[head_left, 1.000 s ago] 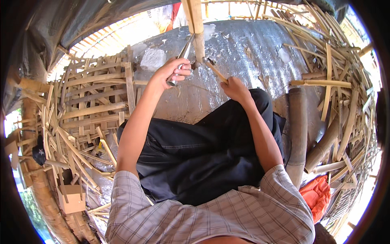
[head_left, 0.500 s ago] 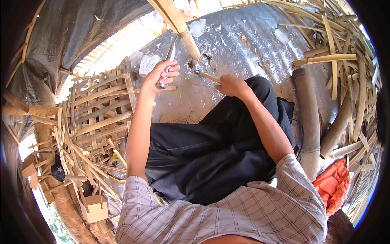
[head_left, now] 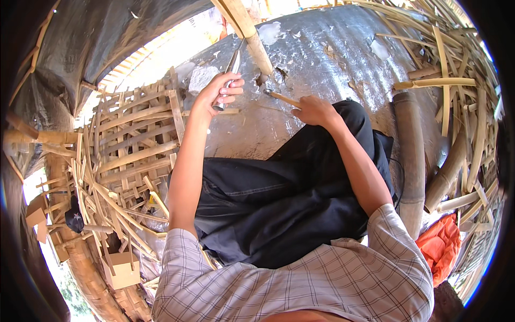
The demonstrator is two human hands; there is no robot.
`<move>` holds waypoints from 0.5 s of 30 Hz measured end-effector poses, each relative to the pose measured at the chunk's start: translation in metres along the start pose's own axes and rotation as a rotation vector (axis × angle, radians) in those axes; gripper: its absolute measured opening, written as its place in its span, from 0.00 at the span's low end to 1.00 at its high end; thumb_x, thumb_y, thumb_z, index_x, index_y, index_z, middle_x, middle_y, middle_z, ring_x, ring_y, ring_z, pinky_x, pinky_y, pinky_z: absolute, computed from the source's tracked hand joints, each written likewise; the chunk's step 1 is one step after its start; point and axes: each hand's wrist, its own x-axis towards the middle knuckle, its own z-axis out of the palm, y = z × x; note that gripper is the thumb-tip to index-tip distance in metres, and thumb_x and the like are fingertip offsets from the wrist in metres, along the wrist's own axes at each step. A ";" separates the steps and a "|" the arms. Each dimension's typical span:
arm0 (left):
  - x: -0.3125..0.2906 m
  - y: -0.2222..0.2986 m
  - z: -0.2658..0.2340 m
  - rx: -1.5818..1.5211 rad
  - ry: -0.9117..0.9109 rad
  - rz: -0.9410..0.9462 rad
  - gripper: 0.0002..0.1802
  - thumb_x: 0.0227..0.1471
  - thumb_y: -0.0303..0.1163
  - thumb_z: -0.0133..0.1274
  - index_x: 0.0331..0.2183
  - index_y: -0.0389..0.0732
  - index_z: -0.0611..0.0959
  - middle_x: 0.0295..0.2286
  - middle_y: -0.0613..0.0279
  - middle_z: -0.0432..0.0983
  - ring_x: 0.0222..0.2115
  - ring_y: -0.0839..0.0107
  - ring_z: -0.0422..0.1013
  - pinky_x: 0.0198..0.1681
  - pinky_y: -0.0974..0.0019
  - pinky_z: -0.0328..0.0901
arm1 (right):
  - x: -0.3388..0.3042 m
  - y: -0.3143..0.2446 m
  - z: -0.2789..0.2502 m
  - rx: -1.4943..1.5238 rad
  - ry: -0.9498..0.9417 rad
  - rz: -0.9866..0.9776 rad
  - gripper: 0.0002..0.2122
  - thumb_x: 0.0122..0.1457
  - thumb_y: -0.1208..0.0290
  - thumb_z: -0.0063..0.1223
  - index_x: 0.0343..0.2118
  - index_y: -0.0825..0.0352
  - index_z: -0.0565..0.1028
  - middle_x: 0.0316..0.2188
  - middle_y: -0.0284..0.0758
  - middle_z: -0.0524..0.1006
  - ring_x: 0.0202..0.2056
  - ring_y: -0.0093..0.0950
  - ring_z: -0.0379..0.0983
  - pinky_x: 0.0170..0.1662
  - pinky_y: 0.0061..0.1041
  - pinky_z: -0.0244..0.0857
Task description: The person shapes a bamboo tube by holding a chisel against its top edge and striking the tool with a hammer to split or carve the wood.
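Note:
My left hand (head_left: 219,95) is closed around a metal chisel (head_left: 235,61), which points up and slightly right. The chisel's tip meets the side of a slanting bamboo pole (head_left: 259,52), whose lower end comes down on the grey sheet. In my right hand (head_left: 316,111) is a small hammer (head_left: 285,99) with a pale wooden handle, held close above my bent knee. Its dark head lies to the left of that hand, just below the pole's lower end and apart from the chisel.
A woven bamboo panel (head_left: 140,129) and loose strips stand at my left, with a cardboard box (head_left: 122,271) below. A shiny grey sheet (head_left: 332,53) covers the ground ahead. Thick bamboo poles (head_left: 410,155), piled strips and an orange cloth (head_left: 441,248) are at right.
The whole view has shifted slightly, so things appear a little farther right. Both hands keep nearly the same places beside the pole, still holding the chisel and the hammer.

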 end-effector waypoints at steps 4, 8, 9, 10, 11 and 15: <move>-0.001 -0.001 0.001 0.006 -0.018 0.004 0.10 0.57 0.31 0.52 0.30 0.43 0.66 0.19 0.76 0.57 0.11 0.93 0.49 0.07 0.85 0.44 | -0.001 -0.002 -0.001 -0.015 -0.002 0.009 0.18 0.56 0.57 0.53 0.38 0.70 0.81 0.36 0.48 0.80 0.42 0.46 0.78 0.45 0.44 0.71; -0.001 -0.002 0.003 0.005 -0.029 0.006 0.11 0.57 0.31 0.52 0.30 0.43 0.65 0.19 0.76 0.57 0.12 0.93 0.50 0.07 0.85 0.45 | -0.001 -0.002 -0.002 -0.019 -0.007 0.009 0.19 0.56 0.56 0.53 0.38 0.70 0.81 0.36 0.49 0.80 0.42 0.46 0.78 0.45 0.43 0.71; -0.001 -0.003 0.003 -0.001 -0.029 0.010 0.11 0.57 0.30 0.52 0.31 0.43 0.65 0.19 0.76 0.57 0.12 0.93 0.50 0.07 0.85 0.45 | -0.001 -0.002 -0.002 -0.020 -0.013 0.009 0.19 0.56 0.56 0.53 0.38 0.70 0.81 0.36 0.49 0.80 0.42 0.46 0.78 0.45 0.43 0.71; -0.001 -0.003 0.002 -0.007 -0.029 0.014 0.11 0.57 0.30 0.53 0.31 0.43 0.65 0.20 0.76 0.57 0.12 0.93 0.50 0.07 0.85 0.45 | -0.001 -0.002 -0.002 -0.022 -0.009 0.003 0.19 0.57 0.56 0.53 0.38 0.70 0.81 0.36 0.49 0.80 0.42 0.46 0.78 0.45 0.43 0.71; -0.001 -0.003 0.002 -0.012 -0.029 0.017 0.11 0.57 0.30 0.53 0.31 0.43 0.65 0.20 0.76 0.57 0.12 0.93 0.50 0.07 0.85 0.45 | 0.000 -0.001 -0.002 -0.024 -0.005 -0.003 0.19 0.57 0.56 0.53 0.38 0.70 0.81 0.36 0.49 0.80 0.42 0.46 0.78 0.45 0.43 0.72; -0.001 -0.003 0.004 -0.026 -0.014 0.016 0.11 0.56 0.30 0.53 0.31 0.42 0.65 0.20 0.75 0.57 0.12 0.92 0.51 0.07 0.86 0.46 | -0.001 0.001 0.002 -0.021 0.038 -0.011 0.20 0.57 0.56 0.53 0.37 0.71 0.80 0.36 0.49 0.80 0.41 0.46 0.78 0.45 0.43 0.72</move>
